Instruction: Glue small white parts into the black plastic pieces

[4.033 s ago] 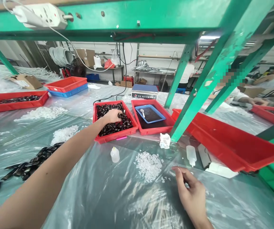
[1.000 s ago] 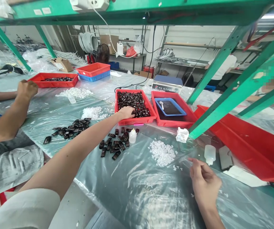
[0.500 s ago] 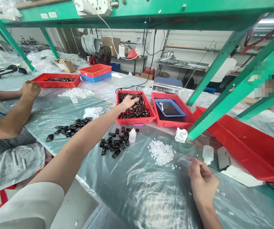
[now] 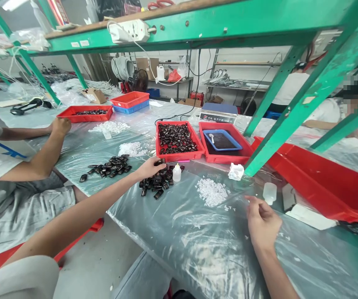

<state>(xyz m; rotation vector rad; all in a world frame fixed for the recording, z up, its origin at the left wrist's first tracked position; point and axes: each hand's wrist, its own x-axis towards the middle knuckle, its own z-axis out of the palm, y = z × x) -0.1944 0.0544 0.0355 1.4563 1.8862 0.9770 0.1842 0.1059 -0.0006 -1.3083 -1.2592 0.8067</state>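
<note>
My left hand is over the near pile of black parts, just in front of the red tray of black parts; its fingers are closed, and what they hold is too small to name. A small white bottle with a yellow tip stands right beside that pile. My right hand is above the plastic-covered table at the right, its fingers curled with thumb and index together around something too small to make out. Left of it lies a heap of small white pieces.
A red tray holds a blue tray with a white spoon. A green post, a clear bottle and a large red bin are at the right. Another person's arm rests at the left.
My left hand has come out of the red tray towards me, down to the near pile of black parts. The view has shifted slightly; my right hand keeps nearly the same pose.
</note>
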